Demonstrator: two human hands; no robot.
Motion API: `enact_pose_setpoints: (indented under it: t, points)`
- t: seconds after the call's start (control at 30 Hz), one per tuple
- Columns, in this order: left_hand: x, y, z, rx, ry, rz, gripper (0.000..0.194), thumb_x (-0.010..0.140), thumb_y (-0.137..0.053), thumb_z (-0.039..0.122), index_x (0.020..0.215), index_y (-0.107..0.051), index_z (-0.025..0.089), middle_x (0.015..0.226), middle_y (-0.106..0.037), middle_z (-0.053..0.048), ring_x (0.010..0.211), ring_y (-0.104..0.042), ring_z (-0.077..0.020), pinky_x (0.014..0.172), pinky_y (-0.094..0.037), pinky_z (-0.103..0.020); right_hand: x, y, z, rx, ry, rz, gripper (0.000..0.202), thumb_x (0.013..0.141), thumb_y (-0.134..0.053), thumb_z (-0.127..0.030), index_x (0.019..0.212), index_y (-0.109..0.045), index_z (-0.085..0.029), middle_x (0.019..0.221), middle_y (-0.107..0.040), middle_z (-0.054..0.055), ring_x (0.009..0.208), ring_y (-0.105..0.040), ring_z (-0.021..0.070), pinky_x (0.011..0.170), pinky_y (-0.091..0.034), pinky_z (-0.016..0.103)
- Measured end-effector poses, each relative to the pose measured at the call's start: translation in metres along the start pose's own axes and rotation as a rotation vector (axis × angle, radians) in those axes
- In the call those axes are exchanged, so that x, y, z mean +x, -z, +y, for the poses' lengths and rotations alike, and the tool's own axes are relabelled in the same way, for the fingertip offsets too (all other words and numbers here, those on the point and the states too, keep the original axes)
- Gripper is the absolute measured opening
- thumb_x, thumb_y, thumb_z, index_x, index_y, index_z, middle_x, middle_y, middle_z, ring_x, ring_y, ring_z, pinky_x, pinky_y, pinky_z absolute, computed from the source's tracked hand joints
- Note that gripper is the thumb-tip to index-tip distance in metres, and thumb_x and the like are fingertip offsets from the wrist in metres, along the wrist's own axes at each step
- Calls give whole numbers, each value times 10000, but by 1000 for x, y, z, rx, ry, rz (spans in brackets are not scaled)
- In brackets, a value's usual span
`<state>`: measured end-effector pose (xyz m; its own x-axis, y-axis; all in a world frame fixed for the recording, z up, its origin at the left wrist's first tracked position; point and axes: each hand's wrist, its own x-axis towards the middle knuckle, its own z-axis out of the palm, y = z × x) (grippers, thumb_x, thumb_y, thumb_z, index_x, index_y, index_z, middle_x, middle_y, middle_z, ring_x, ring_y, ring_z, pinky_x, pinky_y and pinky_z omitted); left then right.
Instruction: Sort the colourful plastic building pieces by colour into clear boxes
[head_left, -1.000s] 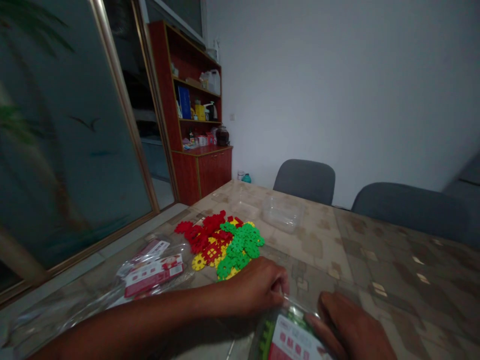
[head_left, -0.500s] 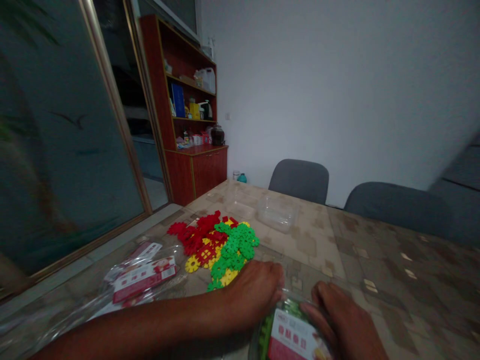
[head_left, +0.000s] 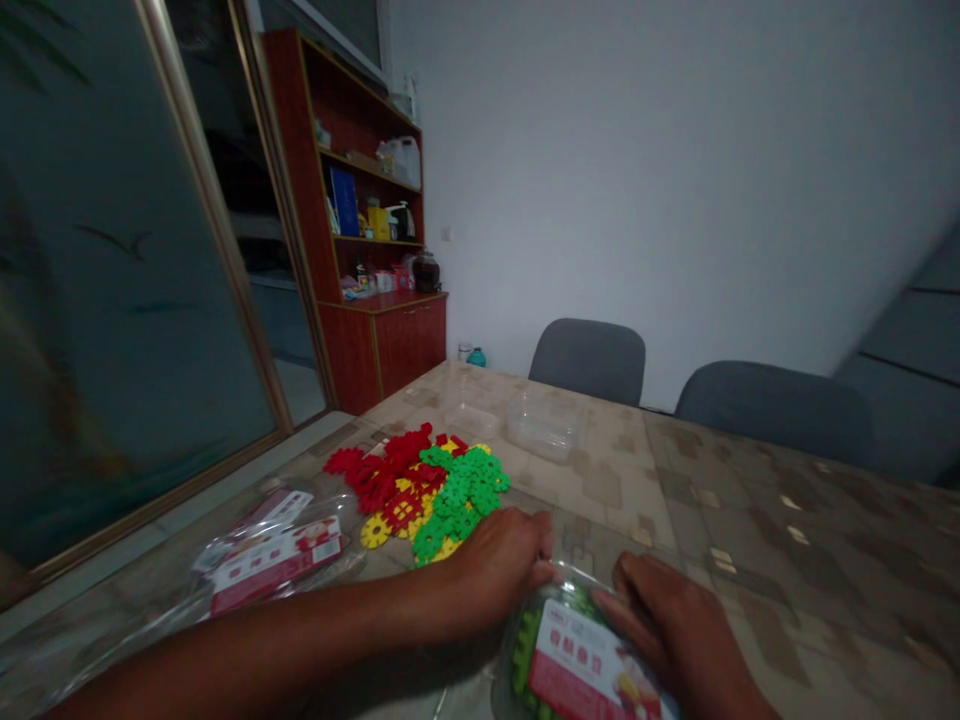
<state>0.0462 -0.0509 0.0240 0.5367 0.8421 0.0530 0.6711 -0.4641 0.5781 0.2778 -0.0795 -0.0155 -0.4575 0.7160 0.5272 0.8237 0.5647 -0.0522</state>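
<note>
A clear plastic container [head_left: 523, 655] stands at the table's near edge, with green toy pieces inside and a white and pink label on its lid. My left hand [head_left: 495, 560] is closed at its far left corner, fingers curled, their tips partly hidden. On the right side, my right hand [head_left: 679, 620] grips the edge, its thumb side lying along the lid. Beyond my left hand lies a pile of flower-shaped plastic pieces: red ones [head_left: 386, 468], yellow ones [head_left: 375, 531] and green ones [head_left: 469, 490].
Labelled clear lids or packs [head_left: 281, 565] lie at the left. A clear open tub [head_left: 544, 428] and a shallower clear piece [head_left: 474, 418] sit farther back on the patterned table [head_left: 615, 470]. Grey chairs [head_left: 589, 355] line the far side; a red-brown cabinet [head_left: 409, 345] stands behind.
The camera view has turned slightly to the right. The container shows a little more of its lid and left side. Both hands have stayed on it.
</note>
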Motion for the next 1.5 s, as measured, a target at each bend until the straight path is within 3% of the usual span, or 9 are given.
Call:
enact_pose_setpoints:
  t: [0.13,0.33,0.5,0.67,0.9,1.03,1.17,1.3,1.5]
  points:
    - [1,-6,-7,-148,20,-10,79,816,-617,160,879,-575,182,807,-585,8,762,-539,-172,642,-351,-250,1,-4,0,103,-171,-175,244,905,-601,-309,718,-473,-222,658,-589,-2,573,-594,176,535,-408,246]
    - [1,-30,-22,-395,135,48,198,705,-606,84,869,-546,179,782,-507,34,753,-484,-156,612,-332,-221,9,1,-12,275,-341,-344,174,931,-505,-235,762,-461,-218,786,-600,48,734,-594,220,648,-430,301]
    - [4,-40,-24,-459,152,88,183,703,-565,64,846,-540,176,727,-463,46,702,-448,-144,583,-301,-219,23,0,-23,368,-330,-349,92,892,-540,-192,821,-483,-205,856,-583,56,804,-562,223,715,-417,319]
    - [2,-41,-21,-495,136,148,114,706,-605,131,792,-543,174,695,-439,49,671,-414,-140,570,-279,-229,33,-14,-26,529,-339,-304,122,855,-575,-142,788,-493,-202,799,-569,19,757,-540,191,671,-382,277]
    - [2,-54,-27,-835,179,158,182,654,-602,172,796,-489,191,683,-436,56,646,-416,-133,560,-300,-219,32,-14,-28,545,-263,-285,141,921,-556,-228,789,-516,-197,771,-571,8,724,-535,181,649,-359,271]
    - [-1,-45,-19,-655,97,211,129,705,-662,225,772,-566,173,707,-472,30,684,-450,-153,599,-330,-239,32,-11,-28,485,-213,-290,175,939,-540,-268,779,-512,-203,776,-594,15,728,-551,186,655,-369,273]
    - [-4,-36,-10,-374,15,266,30,773,-623,172,795,-641,162,805,-531,-6,772,-516,-172,676,-363,-255,35,-4,-29,399,-290,-333,150,928,-527,-243,785,-496,-215,783,-628,16,724,-582,190,653,-377,273]
    - [-4,-36,-10,-295,46,203,85,771,-592,126,831,-636,166,788,-576,1,770,-552,-173,667,-371,-247,36,1,-25,392,-307,-391,149,940,-483,-254,794,-471,-226,767,-645,11,698,-607,185,632,-382,265]
    - [-1,-33,-1,-128,42,129,151,932,-491,241,964,-633,202,784,-651,-11,764,-605,-207,669,-396,-277,24,-4,-12,297,-237,-348,225,995,-414,-366,861,-526,-223,731,-670,8,670,-652,192,607,-367,258]
